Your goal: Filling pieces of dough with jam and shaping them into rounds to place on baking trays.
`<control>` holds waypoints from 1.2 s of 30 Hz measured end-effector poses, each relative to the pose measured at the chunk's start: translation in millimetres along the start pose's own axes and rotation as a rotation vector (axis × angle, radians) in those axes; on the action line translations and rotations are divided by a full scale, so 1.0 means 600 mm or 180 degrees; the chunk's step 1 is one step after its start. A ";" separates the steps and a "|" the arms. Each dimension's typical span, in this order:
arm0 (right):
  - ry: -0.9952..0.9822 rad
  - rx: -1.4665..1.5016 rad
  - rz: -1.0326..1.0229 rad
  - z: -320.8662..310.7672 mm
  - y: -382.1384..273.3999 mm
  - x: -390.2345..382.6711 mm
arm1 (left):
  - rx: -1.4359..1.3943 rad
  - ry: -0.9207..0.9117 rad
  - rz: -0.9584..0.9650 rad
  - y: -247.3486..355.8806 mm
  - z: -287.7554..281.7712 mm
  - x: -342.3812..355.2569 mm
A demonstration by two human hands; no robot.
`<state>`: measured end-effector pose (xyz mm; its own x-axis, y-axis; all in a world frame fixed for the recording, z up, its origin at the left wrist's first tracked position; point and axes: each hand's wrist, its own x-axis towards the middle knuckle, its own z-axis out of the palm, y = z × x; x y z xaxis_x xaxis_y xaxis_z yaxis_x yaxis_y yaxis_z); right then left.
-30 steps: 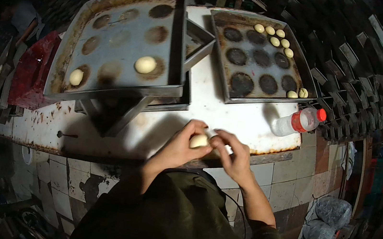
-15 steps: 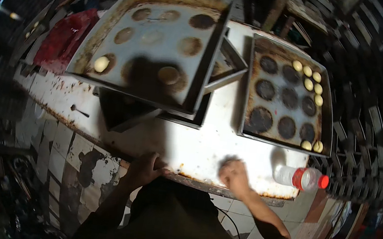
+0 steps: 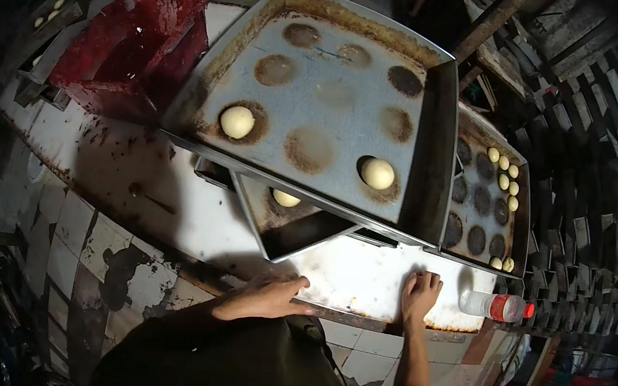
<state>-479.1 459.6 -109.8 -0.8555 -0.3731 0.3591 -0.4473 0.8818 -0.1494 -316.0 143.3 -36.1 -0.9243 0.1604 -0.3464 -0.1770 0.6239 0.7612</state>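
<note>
My left hand (image 3: 268, 297) lies along the table's near edge, fingers stretched out and nothing seen in it. Farther right, my right hand (image 3: 420, 295) rests on the white tabletop with its fingers curled down; whatever may be under them is hidden. Beyond both hands a large metal baking tray (image 3: 336, 107) sits tilted on other trays. It carries a pale dough ball (image 3: 237, 122) at its near left and another dough ball (image 3: 377, 174) at its near right. Below it, a lower tray (image 3: 296, 230) juts out, with one dough ball (image 3: 285, 198) partly covered.
At right, another baking tray (image 3: 522, 213) holds several small dough balls along its far side and near corner. A clear bottle (image 3: 493, 305) with a red cap lies near the right edge. A red bin (image 3: 132, 53) and a spoon (image 3: 148, 195) are at left.
The view has shifted, so the stacked trays appear farther right. My left hand has gone from gripping the table edge to stretched fingers. My right hand, blurred before, shows sharply now.
</note>
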 end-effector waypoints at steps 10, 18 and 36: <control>-0.3723 0.2665 -0.0916 -0.301 -0.296 0.176 | -0.0252 -0.0489 0.0470 -0.076 -0.019 -0.050; -0.3456 0.1199 -0.1673 -0.126 -0.516 0.447 | -0.0269 -0.0284 0.1144 -0.048 0.005 -0.047; 0.0031 0.1580 -0.2451 -0.446 0.118 0.462 | -0.1568 -0.0563 0.0749 0.274 0.230 0.178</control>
<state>-678.1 495.8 225.5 -0.2732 -0.8021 0.5310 -0.9559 0.1644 -0.2435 -397.0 368.9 -23.5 -0.8947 0.4038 -0.1908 -0.1491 0.1327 0.9799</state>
